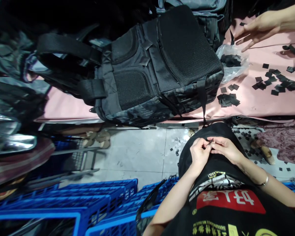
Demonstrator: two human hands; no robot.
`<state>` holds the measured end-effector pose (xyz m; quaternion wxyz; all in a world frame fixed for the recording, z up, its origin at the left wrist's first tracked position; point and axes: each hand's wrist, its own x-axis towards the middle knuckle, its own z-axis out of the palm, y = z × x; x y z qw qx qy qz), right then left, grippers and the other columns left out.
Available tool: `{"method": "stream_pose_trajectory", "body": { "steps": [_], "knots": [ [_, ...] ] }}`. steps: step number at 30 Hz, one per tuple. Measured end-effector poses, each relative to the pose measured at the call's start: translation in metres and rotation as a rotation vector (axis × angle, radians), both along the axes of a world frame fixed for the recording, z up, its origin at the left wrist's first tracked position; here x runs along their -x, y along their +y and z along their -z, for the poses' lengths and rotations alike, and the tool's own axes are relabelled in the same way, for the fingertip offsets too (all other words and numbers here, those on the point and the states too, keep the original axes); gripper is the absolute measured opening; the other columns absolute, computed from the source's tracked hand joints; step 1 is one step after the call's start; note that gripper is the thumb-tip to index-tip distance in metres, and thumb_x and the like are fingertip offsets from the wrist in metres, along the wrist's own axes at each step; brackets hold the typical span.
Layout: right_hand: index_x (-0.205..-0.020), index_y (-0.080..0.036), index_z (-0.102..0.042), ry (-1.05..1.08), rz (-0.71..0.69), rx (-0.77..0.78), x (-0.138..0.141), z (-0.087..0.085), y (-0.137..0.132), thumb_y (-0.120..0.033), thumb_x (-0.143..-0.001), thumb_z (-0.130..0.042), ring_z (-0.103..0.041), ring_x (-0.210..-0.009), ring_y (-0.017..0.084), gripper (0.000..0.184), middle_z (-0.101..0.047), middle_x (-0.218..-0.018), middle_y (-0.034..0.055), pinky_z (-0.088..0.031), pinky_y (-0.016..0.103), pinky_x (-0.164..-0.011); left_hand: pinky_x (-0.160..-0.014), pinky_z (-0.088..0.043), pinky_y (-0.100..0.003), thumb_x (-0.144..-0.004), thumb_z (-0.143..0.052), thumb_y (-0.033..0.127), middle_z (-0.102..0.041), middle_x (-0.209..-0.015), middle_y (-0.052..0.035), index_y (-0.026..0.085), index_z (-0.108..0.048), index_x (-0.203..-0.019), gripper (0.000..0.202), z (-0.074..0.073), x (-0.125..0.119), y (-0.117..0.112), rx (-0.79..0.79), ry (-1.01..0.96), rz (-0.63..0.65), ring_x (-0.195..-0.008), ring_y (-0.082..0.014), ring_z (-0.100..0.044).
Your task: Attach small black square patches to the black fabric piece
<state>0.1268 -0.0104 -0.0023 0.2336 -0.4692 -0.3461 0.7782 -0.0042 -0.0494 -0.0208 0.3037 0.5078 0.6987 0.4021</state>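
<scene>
My left hand (199,154) and my right hand (226,149) meet in front of my black shirt, fingertips pinched together on a small thin black piece (210,141). Just beyond them a black and grey backpack (159,65) lies on its side on the pink table (255,101), one strap (202,98) hanging over the table edge toward my hands. Small black squares (227,99) lie scattered on the pink surface near the backpack.
Another person's hand (257,28) reaches over the table at top right, above a clear plastic bag (232,62) of black pieces. More black squares (275,80) lie to the right and on the tiled floor (137,154). Blue plastic crates (93,203) stand at lower left.
</scene>
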Motion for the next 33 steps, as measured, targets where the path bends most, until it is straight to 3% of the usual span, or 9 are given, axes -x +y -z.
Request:
{"method": "stream_pose_trajectory", "body": {
  "steps": [17,27,33],
  "knots": [
    [-0.100,-0.017,-0.064,0.082,0.060,0.068,0.0034,0.0000,-0.0008,-0.033,-0.064,-0.072,-0.062,-0.083,0.018,0.040,-0.066,-0.084,0.0032,-0.048,0.035,-0.081,-0.057,-0.036,-0.023,-0.068,-0.055,0.016,-0.047,-0.055,0.0036,0.018,-0.048,-0.055,0.015,0.0025,-0.0016,-0.0014,-0.022,0.082,0.002,-0.058,-0.0116,-0.047],
    [-0.090,-0.016,-0.068,0.003,0.004,-0.062,0.0053,0.0032,-0.0019,-0.039,-0.067,-0.068,-0.059,-0.088,0.021,0.032,-0.063,-0.092,0.0070,-0.049,0.034,-0.077,-0.057,-0.037,-0.022,-0.068,-0.056,0.018,-0.049,-0.057,0.0033,0.018,-0.048,-0.054,0.016,0.0051,-0.0023,-0.0010,-0.006,0.059,-0.012,-0.059,-0.0113,-0.048],
    [-0.102,-0.016,-0.064,0.003,0.001,-0.069,0.0046,0.0040,-0.0019,-0.040,-0.068,-0.068,-0.060,-0.084,0.020,0.042,-0.063,-0.083,0.0048,-0.049,0.036,-0.077,-0.057,-0.037,-0.022,-0.069,-0.057,0.018,-0.048,-0.056,0.0034,0.018,-0.048,-0.055,0.017,0.0044,-0.0027,-0.0008,-0.014,0.056,-0.015,-0.058,-0.0108,-0.048]
  ]
}}
